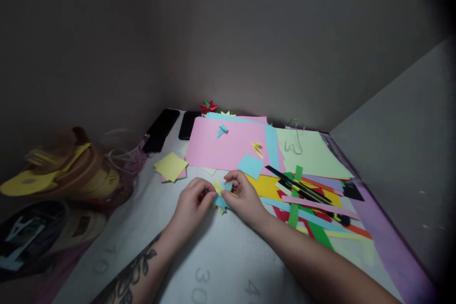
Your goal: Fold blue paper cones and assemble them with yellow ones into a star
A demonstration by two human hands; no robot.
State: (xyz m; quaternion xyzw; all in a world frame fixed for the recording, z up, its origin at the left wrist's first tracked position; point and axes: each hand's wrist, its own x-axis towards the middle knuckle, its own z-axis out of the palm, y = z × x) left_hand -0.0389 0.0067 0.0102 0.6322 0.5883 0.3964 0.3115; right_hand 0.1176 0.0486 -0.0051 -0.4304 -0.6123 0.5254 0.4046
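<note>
My left hand (194, 199) and my right hand (242, 194) meet at the middle of the table, both pinched on a small folded paper piece (221, 194) made of blue and yellow parts. The fingertips of each hand close on its edges from either side. Just beyond my hands lie a small blue paper square (250, 166) and a large pink sheet (223, 145). On the pink sheet rest a small folded blue piece (221, 130) and a small folded yellow piece (257, 148).
Yellow squares (171, 166) lie left of the pink sheet. Several coloured strips and black scissors (302, 190) are piled at the right, with a light green sheet (313, 152) behind. Two dark phones (161, 128) and a red-green paper star (208, 106) sit by the wall. Caps (60, 171) lie at the left.
</note>
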